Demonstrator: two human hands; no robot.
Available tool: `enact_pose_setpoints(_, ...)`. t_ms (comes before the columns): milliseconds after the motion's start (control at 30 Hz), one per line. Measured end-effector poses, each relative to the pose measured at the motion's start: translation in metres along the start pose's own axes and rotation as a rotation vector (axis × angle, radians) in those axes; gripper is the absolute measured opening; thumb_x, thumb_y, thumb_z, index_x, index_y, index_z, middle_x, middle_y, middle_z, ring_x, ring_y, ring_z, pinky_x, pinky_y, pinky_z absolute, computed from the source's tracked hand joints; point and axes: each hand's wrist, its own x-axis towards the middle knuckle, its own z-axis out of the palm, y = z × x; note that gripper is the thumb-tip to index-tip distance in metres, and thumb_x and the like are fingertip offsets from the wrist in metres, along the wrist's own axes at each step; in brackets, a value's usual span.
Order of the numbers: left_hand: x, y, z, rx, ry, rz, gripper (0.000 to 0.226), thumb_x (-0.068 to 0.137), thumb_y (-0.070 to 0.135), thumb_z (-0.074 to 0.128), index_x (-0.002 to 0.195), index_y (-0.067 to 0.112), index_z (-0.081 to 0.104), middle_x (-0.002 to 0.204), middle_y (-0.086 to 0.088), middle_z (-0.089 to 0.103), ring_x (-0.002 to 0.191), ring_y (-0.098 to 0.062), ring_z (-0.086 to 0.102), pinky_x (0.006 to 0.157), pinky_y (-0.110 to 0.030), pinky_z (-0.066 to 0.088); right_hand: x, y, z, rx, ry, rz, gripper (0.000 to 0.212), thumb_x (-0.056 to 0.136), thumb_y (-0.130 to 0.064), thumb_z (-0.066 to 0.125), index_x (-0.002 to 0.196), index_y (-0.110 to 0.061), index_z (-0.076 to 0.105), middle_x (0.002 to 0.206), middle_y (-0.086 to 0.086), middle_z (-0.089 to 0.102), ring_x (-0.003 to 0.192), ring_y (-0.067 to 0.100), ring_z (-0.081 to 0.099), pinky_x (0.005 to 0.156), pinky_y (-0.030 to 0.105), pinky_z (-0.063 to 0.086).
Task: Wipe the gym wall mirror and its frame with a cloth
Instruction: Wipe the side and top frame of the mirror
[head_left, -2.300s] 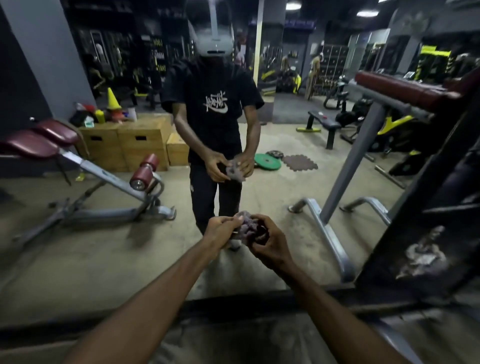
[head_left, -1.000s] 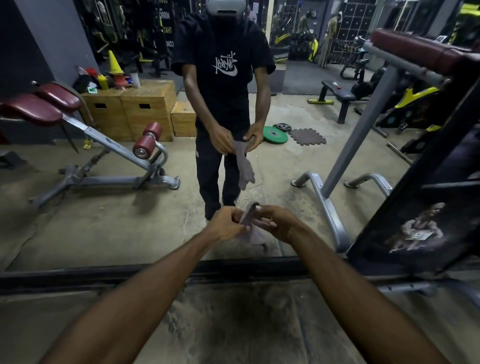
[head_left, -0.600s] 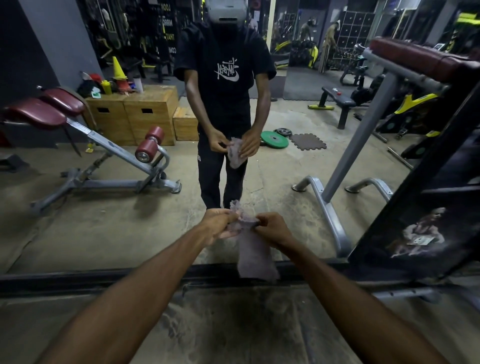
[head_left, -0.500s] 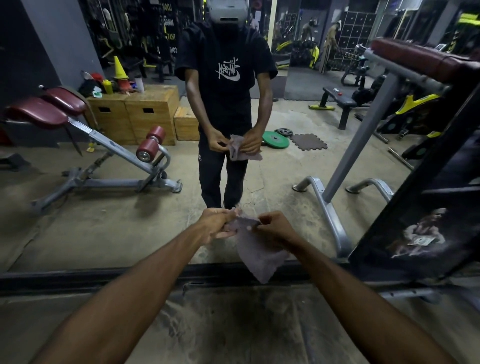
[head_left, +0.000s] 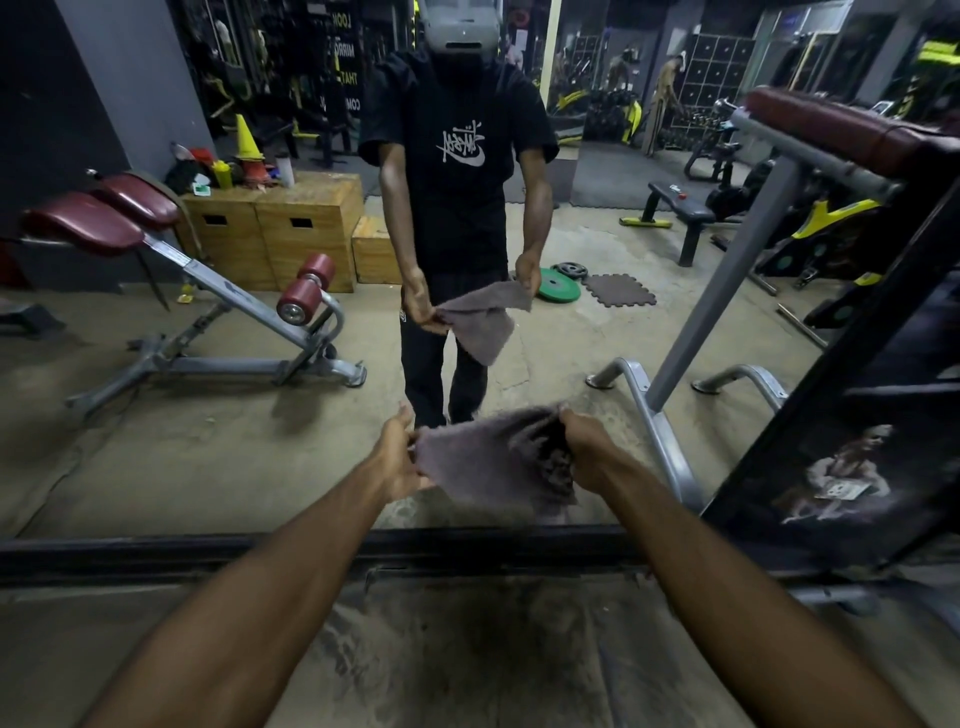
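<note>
The left hand and the right hand are both extended forward at the centre of the view. Each hand pinches one side edge of the grey cloth between thumb and curled fingers. The cloth is spread between the two hands, and its lower part hangs loose. It is held in the air in front of the lower area of the mirror, above the bottom rail of the dark frame. Whether the cloth touches the glass cannot be told. The mirror reflects the person holding the cloth in the same way. At far left, the reflection shows an inclined bench and wooden boxes. The near floor is dusty.
</note>
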Motion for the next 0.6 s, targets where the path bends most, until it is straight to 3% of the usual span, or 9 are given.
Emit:
enact_pose_setpoints(67,-0.003,-0.012,0.006,0.069,-0.088,-0.005,0.055,0.099,0.056,0.056,0.097,0.003,0.068,0.096,-0.014,0.074,0.086,-0.029,0.071,0.072,-0.045,0.060,-0.004,-0.008,0.005,0.145,-0.014,0.023,0.039,0.111,-0.035,0.040,0.090,-0.010,0.062,0.087,0.011,0.066,0.076,0.021,0.062,0.061,0.031,0.049)
enact_pose_setpoints(167,0.004,-0.021,0.003,0.497,-0.089,0.004,0.038,0.088,0.022,0.079,0.118,0.000,0.069,0.104,-0.010,0.077,0.094,-0.022,0.072,0.077,-0.033,0.059,-0.003,-0.014,0.004,0.327,-0.091,0.050,0.039,0.112,-0.030,0.038,0.088,-0.009,0.061,0.078,0.009,0.070,0.071,0.018,0.065,0.060,0.029,0.054)
enact_pose_setpoints(267,0.002,-0.011,0.001,0.691,-0.039,0.012,0.014,0.094,0.024,0.070,0.098,0.012,0.076,0.094,0.000,0.074,0.079,-0.013,0.061,0.069,-0.026,0.045,-0.005,-0.020,-0.009,0.328,-0.213,0.035,0.021,0.107,-0.018,0.048,0.094,-0.009,0.062,0.074,0.005,0.069,0.068,0.015,0.066,0.061,0.026,0.055)
enact_pose_setpoints(333,0.004,-0.002,-0.002,0.476,0.051,0.112,0.024,0.102,0.028,0.057,0.086,0.015,0.069,0.098,-0.003,0.071,0.076,-0.013,0.057,0.071,-0.028,0.043,-0.007,-0.019,-0.019,0.228,-0.227,0.000,0.011,0.102,-0.006,0.052,0.102,-0.010,0.062,0.086,0.008,0.065,0.080,0.018,0.062,0.073,0.032,0.049)
enact_pose_setpoints(400,0.002,0.001,-0.006,0.308,0.047,0.169,0.027,0.105,0.033,0.051,0.093,0.014,0.064,0.113,-0.006,0.071,0.096,-0.016,0.062,0.088,-0.034,0.046,-0.008,-0.017,-0.023,0.183,-0.206,-0.022,0.019,0.098,0.008,0.050,0.104,-0.007,0.061,0.093,0.015,0.061,0.081,0.021,0.059,0.074,0.033,0.048)
enact_pose_setpoints(467,0.003,-0.007,-0.007,0.426,-0.039,0.145,0.036,0.097,0.047,0.063,0.110,0.014,0.064,0.123,-0.003,0.067,0.117,-0.020,0.058,0.106,-0.040,0.042,-0.012,-0.017,-0.020,0.149,-0.221,-0.030,0.021,0.098,0.010,0.049,0.109,-0.004,0.060,0.100,0.020,0.062,0.082,0.023,0.061,0.074,0.034,0.051)
enact_pose_setpoints(533,0.007,-0.026,-0.006,0.635,-0.102,0.093,0.071,0.074,0.057,0.083,0.127,0.017,0.059,0.132,0.000,0.062,0.125,-0.022,0.056,0.106,-0.042,0.043,-0.015,-0.019,-0.015,0.141,-0.251,-0.003,0.018,0.102,0.005,0.048,0.111,-0.003,0.061,0.101,0.019,0.063,0.087,0.023,0.062,0.076,0.034,0.053)
enact_pose_setpoints(600,0.017,-0.042,-0.001,0.744,-0.118,0.049,0.094,0.060,0.059,0.090,0.137,0.020,0.055,0.137,0.001,0.060,0.124,-0.022,0.056,0.101,-0.039,0.047,-0.016,-0.021,-0.014,0.126,-0.309,0.027,0.018,0.103,0.000,0.048,0.108,-0.005,0.064,0.104,0.018,0.065,0.092,0.021,0.063,0.078,0.031,0.053)
